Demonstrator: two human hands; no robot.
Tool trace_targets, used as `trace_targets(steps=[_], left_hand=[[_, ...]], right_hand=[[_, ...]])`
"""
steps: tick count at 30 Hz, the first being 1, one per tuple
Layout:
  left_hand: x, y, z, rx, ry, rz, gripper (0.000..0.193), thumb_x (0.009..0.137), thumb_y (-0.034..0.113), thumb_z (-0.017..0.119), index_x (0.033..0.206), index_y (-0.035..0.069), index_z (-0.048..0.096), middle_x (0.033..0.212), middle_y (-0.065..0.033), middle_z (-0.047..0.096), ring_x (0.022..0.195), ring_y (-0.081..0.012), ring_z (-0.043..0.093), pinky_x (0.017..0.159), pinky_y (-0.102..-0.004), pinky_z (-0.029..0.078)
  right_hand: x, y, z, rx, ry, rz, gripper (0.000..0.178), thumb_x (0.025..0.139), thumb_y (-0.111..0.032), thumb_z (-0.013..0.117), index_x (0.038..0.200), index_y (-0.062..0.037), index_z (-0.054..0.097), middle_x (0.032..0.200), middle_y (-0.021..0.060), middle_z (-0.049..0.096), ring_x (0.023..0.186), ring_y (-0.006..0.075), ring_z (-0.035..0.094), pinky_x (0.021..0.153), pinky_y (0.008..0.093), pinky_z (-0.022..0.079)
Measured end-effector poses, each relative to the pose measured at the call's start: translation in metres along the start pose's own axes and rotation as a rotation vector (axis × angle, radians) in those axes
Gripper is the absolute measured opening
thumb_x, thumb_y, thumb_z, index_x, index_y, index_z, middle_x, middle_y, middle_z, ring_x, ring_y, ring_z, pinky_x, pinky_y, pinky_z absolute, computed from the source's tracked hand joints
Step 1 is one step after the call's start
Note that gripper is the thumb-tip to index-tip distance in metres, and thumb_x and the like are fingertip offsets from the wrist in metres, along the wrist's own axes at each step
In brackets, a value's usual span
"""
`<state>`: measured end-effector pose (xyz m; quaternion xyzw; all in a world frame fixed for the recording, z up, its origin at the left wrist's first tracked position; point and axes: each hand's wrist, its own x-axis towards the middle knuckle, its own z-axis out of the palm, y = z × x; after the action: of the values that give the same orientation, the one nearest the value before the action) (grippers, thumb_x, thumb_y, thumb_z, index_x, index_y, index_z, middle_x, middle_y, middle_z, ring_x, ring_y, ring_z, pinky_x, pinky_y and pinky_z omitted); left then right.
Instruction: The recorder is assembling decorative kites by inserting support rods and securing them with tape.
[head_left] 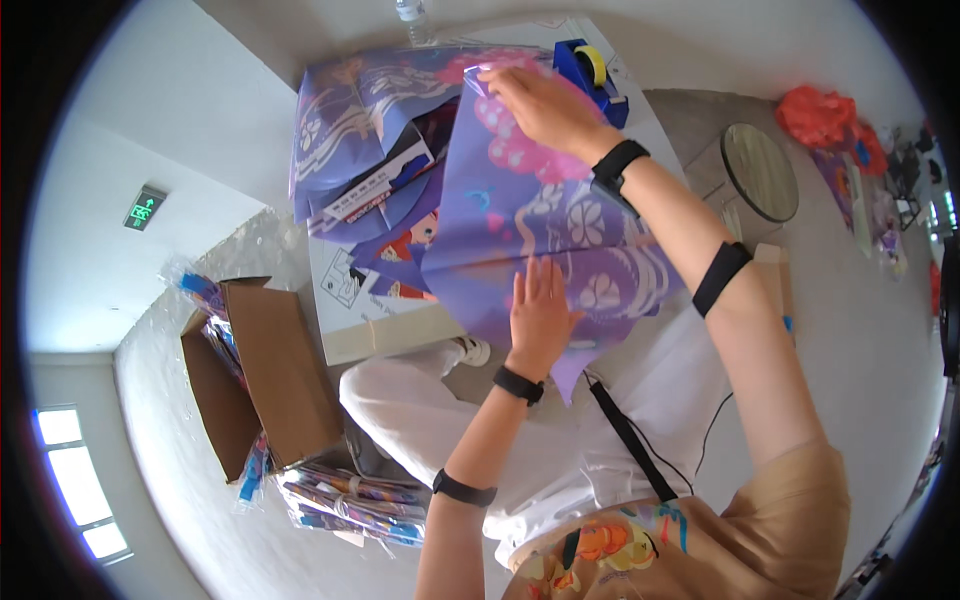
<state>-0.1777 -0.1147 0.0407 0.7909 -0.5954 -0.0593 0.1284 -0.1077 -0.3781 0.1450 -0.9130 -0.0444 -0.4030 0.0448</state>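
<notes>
A large purple sheet [500, 210], thin and glossy with pink and white flower prints, hangs over the near part of the table and partly over my lap. My right hand [540, 108] pinches its far left corner, where a shiny clear or whitish bit shows at the fingertips. Lower down, my left hand [541, 312] lies on the sheet with fingers stretched out, just below a crease. More purple printed sheets [350, 95] lie in a stack beyond and to the left, with a white printed label strip [380, 182] on them.
A blue tape dispenser [590, 75] with yellow tape stands at the table's far right. A clear bottle [413, 20] is behind the table [375, 340]. On the left are an open cardboard box [285, 370] and plastic-wrapped bundles [355, 505]. A round stool [758, 172] stands at right, near red bags [825, 118].
</notes>
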Motion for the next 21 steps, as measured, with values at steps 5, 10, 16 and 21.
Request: trace_targets(steps=[5, 10, 16, 21], left_hand=[[-0.031, 0.027, 0.024, -0.033, -0.151, 0.084, 0.074, 0.082, 0.037, 0.069, 0.141, 0.002, 0.041, 0.144, -0.0171, 0.043, 0.139, -0.0326, 0.034, 0.111, -0.0469, 0.031], [-0.007, 0.018, 0.025, -0.171, -0.105, 0.063, 0.063, 0.083, 0.025, 0.068, 0.137, 0.004, 0.045, 0.130, -0.0158, 0.051, 0.126, -0.0333, 0.045, 0.102, -0.0438, 0.041], [0.038, -0.030, 0.034, -0.216, 0.057, -0.081, 0.053, 0.083, 0.018, 0.067, 0.131, 0.002, 0.051, 0.111, -0.0116, 0.052, 0.103, -0.0300, 0.051, 0.090, -0.0400, 0.046], [0.038, -0.040, 0.036, -0.044, 0.228, -0.167, 0.055, 0.084, 0.021, 0.067, 0.132, 0.002, 0.050, 0.123, -0.0110, 0.052, 0.112, -0.0306, 0.050, 0.094, -0.0412, 0.043]], right_hand=[[-0.010, 0.044, 0.027, 0.007, -0.023, 0.211, 0.038, 0.092, -0.004, 0.055, 0.129, -0.0025, 0.043, 0.128, 0.0136, 0.056, 0.113, 0.0340, 0.057, 0.092, 0.0401, 0.048], [-0.013, 0.064, 0.042, -0.102, 0.054, 0.154, 0.042, 0.092, -0.012, 0.061, 0.128, -0.0030, 0.043, 0.146, 0.0124, 0.040, 0.126, 0.0330, 0.048, 0.100, 0.0387, 0.045], [-0.035, 0.022, 0.031, 0.178, -0.079, 0.341, 0.054, 0.092, -0.018, 0.064, 0.139, -0.0053, 0.041, 0.146, 0.0151, 0.041, 0.124, 0.0340, 0.050, 0.100, 0.0407, 0.045], [-0.126, -0.093, -0.035, 0.542, -0.154, 0.739, 0.043, 0.092, -0.013, 0.062, 0.133, -0.0062, 0.050, 0.137, 0.0154, 0.051, 0.125, 0.0327, 0.050, 0.103, 0.0383, 0.043]])
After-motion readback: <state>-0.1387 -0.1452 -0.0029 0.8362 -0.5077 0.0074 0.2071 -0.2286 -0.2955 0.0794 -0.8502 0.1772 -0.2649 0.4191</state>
